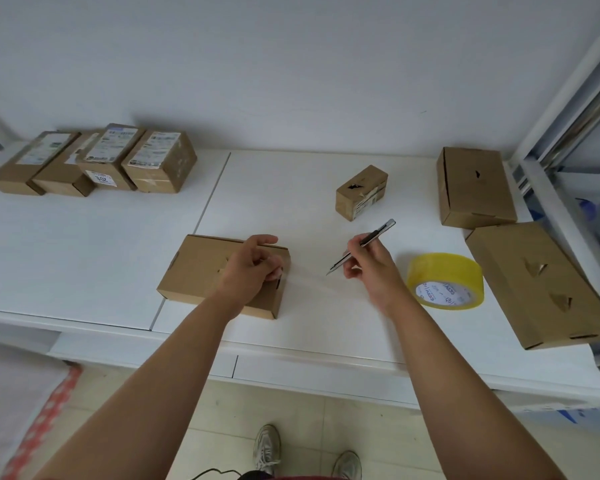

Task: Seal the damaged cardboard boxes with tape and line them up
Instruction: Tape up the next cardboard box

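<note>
A flat cardboard box (194, 271) with a torn hole lies on the white table (84, 244) in front of me. My left hand (253, 268) rests on its right end, fingers curled and pinching a strip of clear tape (309, 284) that stretches rightward off the box. My right hand (368, 261) grips a utility knife (364, 244) like a pen, its blade pointing down-left just above the tape strip. A yellow tape roll (445, 280) stands to the right of that hand.
Three more boxes with torn holes lie to the right: a small one (361, 192), one at the back right (473, 187), a large one (537, 282) at the table's edge. Several labelled boxes (97, 161) sit in a row at the back left.
</note>
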The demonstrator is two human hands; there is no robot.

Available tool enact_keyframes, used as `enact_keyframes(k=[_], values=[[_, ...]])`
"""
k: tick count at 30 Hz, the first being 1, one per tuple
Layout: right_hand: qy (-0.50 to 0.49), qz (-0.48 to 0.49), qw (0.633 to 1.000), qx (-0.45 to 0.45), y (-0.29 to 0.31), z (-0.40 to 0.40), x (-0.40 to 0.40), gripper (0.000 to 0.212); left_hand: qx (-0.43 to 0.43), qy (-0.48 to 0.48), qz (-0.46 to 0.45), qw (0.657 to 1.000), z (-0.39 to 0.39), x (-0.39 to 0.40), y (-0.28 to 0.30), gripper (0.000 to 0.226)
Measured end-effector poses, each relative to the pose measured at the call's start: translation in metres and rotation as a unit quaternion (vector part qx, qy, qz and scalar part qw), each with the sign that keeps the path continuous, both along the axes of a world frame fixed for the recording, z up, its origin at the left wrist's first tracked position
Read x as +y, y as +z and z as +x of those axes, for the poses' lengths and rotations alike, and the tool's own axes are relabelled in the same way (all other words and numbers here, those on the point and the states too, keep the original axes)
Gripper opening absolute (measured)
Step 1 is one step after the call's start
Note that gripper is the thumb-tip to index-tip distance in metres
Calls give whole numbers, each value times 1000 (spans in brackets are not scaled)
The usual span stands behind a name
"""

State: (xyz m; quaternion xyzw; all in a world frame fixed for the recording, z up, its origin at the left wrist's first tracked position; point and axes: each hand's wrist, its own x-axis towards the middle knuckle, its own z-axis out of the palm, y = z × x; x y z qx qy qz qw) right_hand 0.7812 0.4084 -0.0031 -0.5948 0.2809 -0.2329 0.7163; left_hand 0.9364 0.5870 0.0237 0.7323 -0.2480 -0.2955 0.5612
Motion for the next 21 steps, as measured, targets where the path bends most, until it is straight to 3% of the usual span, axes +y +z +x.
enact_keyframes(k=[10,15,17,21], values=[[76,-143,982,94,9,6,-2,9,8,1,-14,1000,0,0,-1,27],[72,-153,983,75,7,6,0,8,9,4,-18,1000,1,1,-3,27],[48,-136,988,49,8,1,-2,12,11,5,-20,1000,1,1,-3,27],[14,32,998,-48,13,-7,-2,14,14,5,-24,1000,1,0,-5,27]])
